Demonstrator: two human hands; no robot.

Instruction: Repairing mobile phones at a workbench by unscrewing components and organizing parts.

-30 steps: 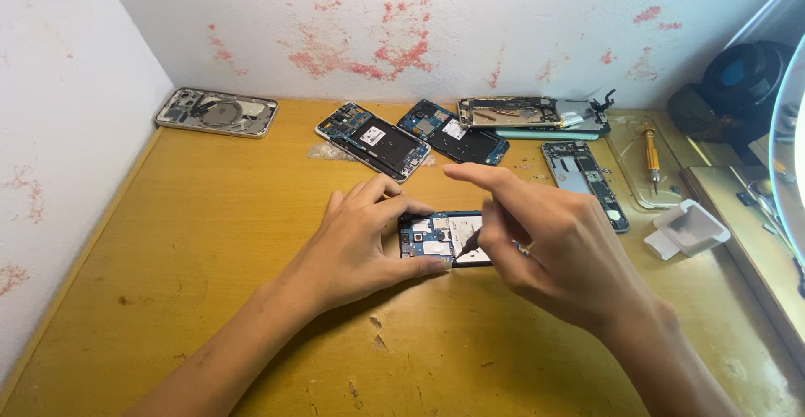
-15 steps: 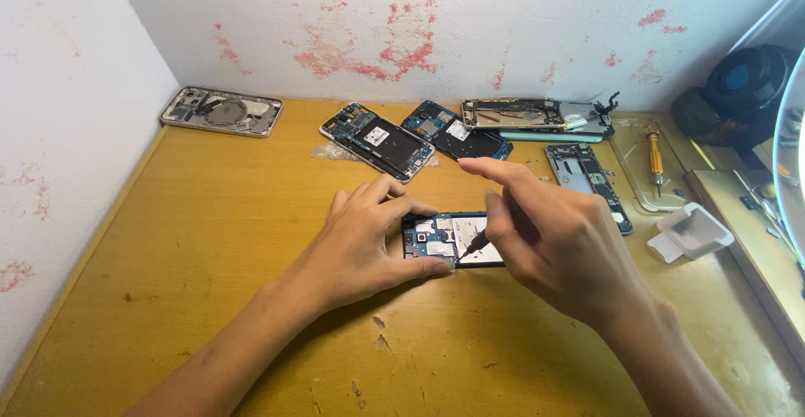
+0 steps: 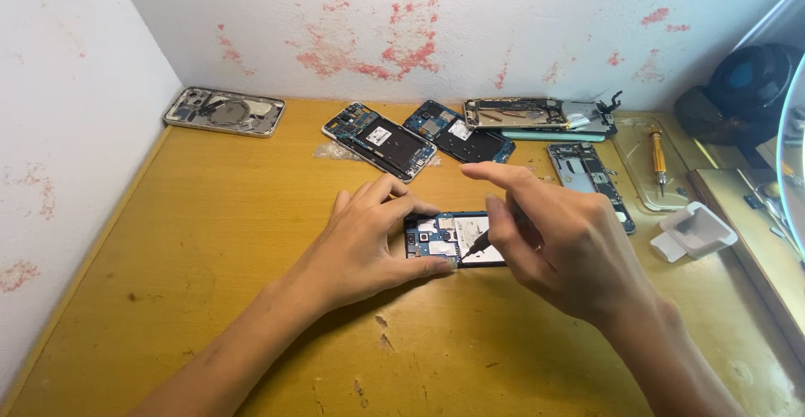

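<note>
- At the far left of the worktop (image 3: 210,241), against the wall, a silver phone back frame (image 3: 224,112) is seen lying flat.
- Further right, an opened phone with a black battery (image 3: 379,141) is laid at a slant, and a second opened phone with a blue board (image 3: 457,132) lies just beside it.
- The left hand (image 3: 365,245) is pressed flat on the worktop, its fingers and thumb closed around the left end of the opened phone being worked on (image 3: 444,237), which lies near the middle of the worktop.
- A thin dark tool (image 3: 476,244) is pinched in the grip of the right hand (image 3: 562,253); its tip is set on the phone's exposed board, and the index finger is held out straight above.
- Behind the right hand, a long phone frame (image 3: 537,116) is propped near the wall, with a grey phone shell (image 3: 589,180) lying in front of it.
- On the right, a yellow-handled screwdriver (image 3: 659,159) rests on a clear tray (image 3: 641,184), and a small white box (image 3: 696,231) stands near the edge.
</note>
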